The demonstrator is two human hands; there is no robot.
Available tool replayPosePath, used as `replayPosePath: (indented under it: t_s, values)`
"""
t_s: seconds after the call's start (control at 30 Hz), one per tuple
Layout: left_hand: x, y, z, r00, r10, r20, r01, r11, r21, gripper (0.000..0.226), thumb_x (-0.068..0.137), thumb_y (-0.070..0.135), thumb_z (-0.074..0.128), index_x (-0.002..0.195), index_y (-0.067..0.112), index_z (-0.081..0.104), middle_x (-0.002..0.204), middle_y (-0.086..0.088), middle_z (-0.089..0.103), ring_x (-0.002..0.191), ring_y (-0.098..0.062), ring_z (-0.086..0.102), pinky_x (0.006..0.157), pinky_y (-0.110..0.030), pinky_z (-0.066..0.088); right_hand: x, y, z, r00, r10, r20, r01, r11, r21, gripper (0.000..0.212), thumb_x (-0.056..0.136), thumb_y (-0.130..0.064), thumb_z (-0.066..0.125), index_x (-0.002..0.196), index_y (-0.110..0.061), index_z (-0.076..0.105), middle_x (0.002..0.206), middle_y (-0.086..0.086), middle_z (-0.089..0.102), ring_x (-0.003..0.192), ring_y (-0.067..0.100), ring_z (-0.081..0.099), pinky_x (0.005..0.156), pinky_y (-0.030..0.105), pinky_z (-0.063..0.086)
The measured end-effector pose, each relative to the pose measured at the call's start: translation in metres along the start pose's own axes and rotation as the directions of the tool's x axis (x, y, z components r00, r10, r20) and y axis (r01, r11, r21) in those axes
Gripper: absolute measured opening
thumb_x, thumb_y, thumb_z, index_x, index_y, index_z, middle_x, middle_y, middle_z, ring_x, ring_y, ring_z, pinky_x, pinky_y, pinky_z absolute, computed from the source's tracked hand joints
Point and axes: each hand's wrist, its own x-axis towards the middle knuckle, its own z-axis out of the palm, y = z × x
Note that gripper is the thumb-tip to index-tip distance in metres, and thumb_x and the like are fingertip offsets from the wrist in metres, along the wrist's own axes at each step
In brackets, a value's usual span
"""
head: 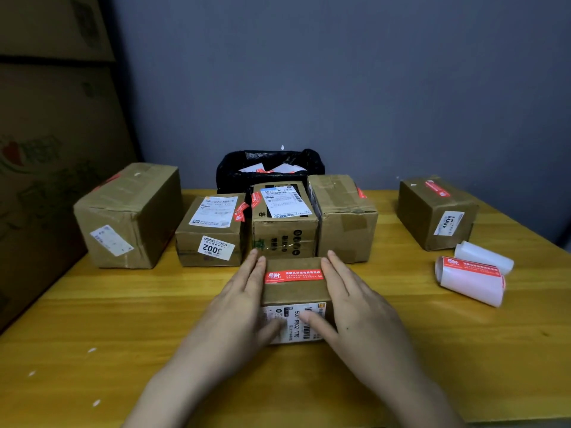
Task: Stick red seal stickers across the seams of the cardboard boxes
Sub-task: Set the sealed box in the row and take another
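Observation:
A small cardboard box lies on the wooden table in front of me, with a red seal sticker across its top. My left hand lies flat against the box's left side, fingers straight, thumb on the white label. On the opposite side, my right hand does the same. A curled sheet of red stickers on white backing lies to the right.
Several larger cardboard boxes stand in a row behind: a big one at left, three in the middle, one at right. A black-lined bin with backing scraps sits behind them. Stacked cartons rise at far left.

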Motion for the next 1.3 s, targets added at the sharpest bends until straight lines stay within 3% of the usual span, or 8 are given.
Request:
replayPosePath:
  t_s: [0.13, 0.27, 0.47, 0.73, 0.9, 1.03, 1.17, 1.3]
  values:
    - [0.002, -0.015, 0.003, 0.999, -0.008, -0.032, -0.006, 0.91, -0.414, 0.086, 0.075, 0.044, 0.074, 0.141, 0.05, 0.019, 0.154, 0.012, 0.019, 0.139, -0.007, 0.028, 0.114, -0.035, 0.032, 0.004, 0.02, 0.005, 1.0, -0.003, -0.014, 0.008, 0.926, 0.378, 0.078, 0.082, -0.063, 0.054, 0.147, -0.047, 0.015, 0.148, -0.038, 0.001, 0.136, -0.005, 0.014, 0.114, 0.032, 0.027]
    - [0.007, -0.021, 0.003, 0.997, -0.045, -0.055, -0.002, 0.758, -0.652, 0.091, 0.056, 0.043, 0.087, 0.132, 0.045, 0.038, 0.127, 0.015, 0.054, 0.112, -0.003, 0.059, 0.093, -0.025, 0.052, 0.012, 0.043, 0.001, 1.0, -0.004, -0.006, 0.007, 0.796, 0.606, 0.087, 0.067, -0.06, 0.071, 0.138, -0.055, 0.023, 0.147, -0.031, 0.015, 0.128, -0.012, 0.025, 0.11, 0.034, 0.037]
    - [0.016, -0.009, -0.012, 0.997, 0.004, -0.074, -0.061, 0.609, -0.79, 0.081, 0.071, 0.001, 0.076, 0.138, 0.024, 0.038, 0.122, 0.019, 0.05, 0.101, 0.02, 0.055, 0.077, -0.002, 0.045, 0.008, 0.068, -0.016, 0.994, -0.103, 0.041, 0.036, 0.651, 0.758, 0.094, 0.06, -0.051, 0.079, 0.132, -0.07, 0.021, 0.14, -0.024, 0.04, 0.127, -0.002, 0.046, 0.104, 0.028, 0.045]
    - [0.048, 0.028, -0.019, 0.986, 0.144, -0.08, -0.152, 0.613, -0.776, 0.072, 0.082, 0.038, 0.062, 0.141, 0.047, 0.024, 0.128, 0.017, 0.056, 0.116, -0.001, 0.057, 0.1, -0.038, 0.048, -0.006, 0.084, -0.04, 0.987, -0.039, -0.156, 0.138, 0.702, 0.699, 0.08, 0.06, -0.051, 0.072, 0.131, -0.06, 0.037, 0.132, -0.019, 0.043, 0.112, 0.0, 0.053, 0.091, 0.02, 0.05]
    - [0.073, 0.064, -0.008, 0.918, 0.159, -0.362, -0.374, 0.65, -0.661, 0.076, 0.085, 0.034, 0.06, 0.147, 0.034, 0.017, 0.141, 0.021, 0.037, 0.131, 0.008, 0.037, 0.111, -0.029, 0.036, -0.006, 0.096, -0.052, 0.891, 0.183, -0.415, 0.165, 0.722, 0.672, 0.076, 0.07, -0.026, 0.085, 0.128, -0.051, 0.042, 0.128, -0.02, 0.042, 0.109, 0.003, 0.056, 0.086, 0.017, 0.051]
    - [0.085, 0.079, 0.0, 0.844, 0.217, -0.491, -0.46, 0.762, -0.455, 0.066, 0.089, 0.032, 0.055, 0.147, 0.029, 0.022, 0.143, 0.011, 0.034, 0.134, 0.003, 0.032, 0.111, -0.028, 0.034, 0.01, 0.101, -0.07, 0.7, 0.407, -0.587, 0.141, 0.727, 0.672, 0.075, 0.069, -0.04, 0.075, 0.136, -0.039, 0.039, 0.124, -0.017, 0.036, 0.096, -0.01, 0.052, 0.079, 0.006, 0.042]
    - [0.113, 0.086, 0.012, 0.818, 0.307, -0.487, -0.366, 0.93, -0.028, 0.075, 0.087, 0.036, 0.06, 0.148, 0.014, 0.022, 0.149, -0.004, 0.028, 0.139, -0.017, 0.026, 0.118, -0.03, 0.019, 0.049, 0.112, -0.072, 0.67, 0.444, -0.596, -0.048, 0.826, 0.562, 0.08, 0.077, -0.037, 0.076, 0.144, -0.03, 0.033, 0.137, -0.005, 0.031, 0.105, 0.004, 0.049, 0.089, 0.024, 0.042]
    - [0.137, 0.088, 0.025, 0.861, 0.315, -0.4, -0.247, 0.946, 0.211, 0.078, 0.082, 0.041, 0.063, 0.146, 0.01, 0.029, 0.15, -0.011, 0.031, 0.14, -0.027, 0.027, 0.118, -0.042, 0.01, 0.085, 0.12, -0.066, 0.662, 0.468, -0.586, -0.236, 0.872, 0.429, 0.08, 0.078, -0.047, 0.071, 0.145, -0.03, 0.03, 0.138, -0.001, 0.031, 0.118, 0.028, 0.05, 0.084, 0.034, 0.042]
